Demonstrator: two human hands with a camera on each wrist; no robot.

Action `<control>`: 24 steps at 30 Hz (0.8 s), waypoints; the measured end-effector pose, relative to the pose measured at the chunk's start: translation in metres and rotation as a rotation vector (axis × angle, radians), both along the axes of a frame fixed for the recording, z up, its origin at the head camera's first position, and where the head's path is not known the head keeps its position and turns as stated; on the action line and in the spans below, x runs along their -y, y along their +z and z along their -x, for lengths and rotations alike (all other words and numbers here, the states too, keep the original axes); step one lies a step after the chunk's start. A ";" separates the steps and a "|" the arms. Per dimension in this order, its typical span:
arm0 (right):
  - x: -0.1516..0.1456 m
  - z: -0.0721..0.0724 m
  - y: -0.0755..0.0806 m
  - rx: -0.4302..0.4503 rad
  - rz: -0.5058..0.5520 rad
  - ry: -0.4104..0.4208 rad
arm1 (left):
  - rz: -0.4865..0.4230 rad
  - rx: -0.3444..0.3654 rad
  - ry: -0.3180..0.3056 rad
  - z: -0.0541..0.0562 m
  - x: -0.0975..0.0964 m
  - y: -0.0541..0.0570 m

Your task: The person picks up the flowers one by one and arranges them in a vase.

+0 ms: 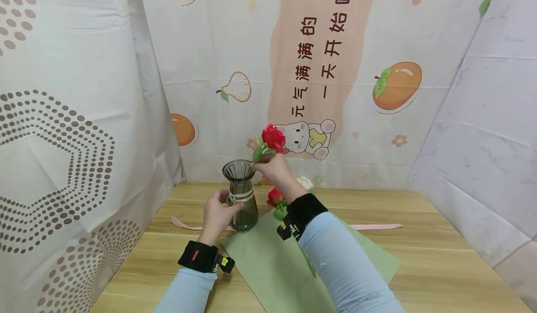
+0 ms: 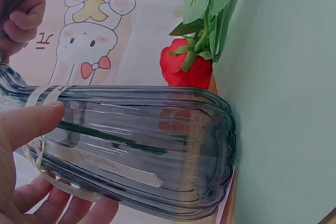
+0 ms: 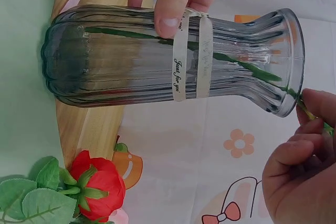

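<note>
A grey, ribbed glass vase (image 1: 245,212) stands upright at the back left of the table, with a printed cream ribbon (image 3: 180,72) tied round its middle. My left hand (image 1: 217,214) holds the vase, thumb on one side and fingers on the other, at the ribbon. Above the rim, my right hand (image 1: 278,170) pinches the stem of a red rose (image 1: 273,138). The rose's bloom is higher than the vase. Its green stem (image 3: 226,60) runs down inside the glass, slanted across it, as the right wrist view shows.
Another red rose (image 1: 275,196) and a white flower (image 1: 305,183) lie right of the vase, partly behind my right arm. Green paper (image 1: 285,271) covers the table's middle. A pink ribbon (image 1: 375,226) stretches across the wooden table (image 1: 436,252). A printed curtain (image 1: 235,131) hangs behind.
</note>
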State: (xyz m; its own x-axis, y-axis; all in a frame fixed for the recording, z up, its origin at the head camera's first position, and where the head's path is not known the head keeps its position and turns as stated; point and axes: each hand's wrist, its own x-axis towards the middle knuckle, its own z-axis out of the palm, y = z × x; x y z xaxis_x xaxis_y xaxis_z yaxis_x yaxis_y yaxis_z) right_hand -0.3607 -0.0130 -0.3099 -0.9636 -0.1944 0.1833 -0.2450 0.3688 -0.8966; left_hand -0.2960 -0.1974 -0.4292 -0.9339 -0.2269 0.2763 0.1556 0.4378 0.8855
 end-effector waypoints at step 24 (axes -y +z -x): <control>0.002 -0.002 0.005 0.064 0.007 0.050 | 0.015 -0.019 0.003 0.002 0.000 -0.003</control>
